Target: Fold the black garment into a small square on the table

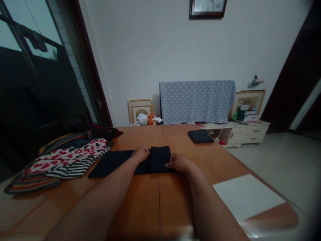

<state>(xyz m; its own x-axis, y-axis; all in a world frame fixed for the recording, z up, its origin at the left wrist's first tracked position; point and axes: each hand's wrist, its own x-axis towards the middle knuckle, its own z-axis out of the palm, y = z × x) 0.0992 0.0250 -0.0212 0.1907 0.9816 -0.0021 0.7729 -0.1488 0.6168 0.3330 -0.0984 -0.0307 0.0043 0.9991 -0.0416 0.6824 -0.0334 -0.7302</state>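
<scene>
Dark cloth (pixel 117 162), a long navy piece, lies flat across the middle of the wooden table (pixel 150 207), and its right end is turned over into a thick folded block (pixel 159 158) that sits between my two hands. Nearest to me, a white sheet (pixel 244 195) lies on the table's right corner, well apart from the cloth. My right hand (pixel 178 162) pinches the near right corner of the block, fingers curled onto the fabric. My left hand (pixel 140 153) rests on the block's left edge, fingers bent and pressed down on the fold, palm hidden from me.

As I judge it, the weak point is the fold itself: my grip holds only the one corner and the left edge, so the far side of the block could spring open or slide askew if I lift either hand too soon. The unfolded length trails off to my left until its end lies just beside the heap of patterned clothes (pixel 67 159), red hearts and stripes, and a pull on the cloth might drag a sleeve of that heap along or bunch the tail.

Farther off, a second folded dark piece (pixel 200 136) sits near the table's far edge. Beyond the table stand a low white cabinet (pixel 244 134), a dotted blue cover (pixel 197 102) and framed pictures (pixel 140 110) against the wall.
</scene>
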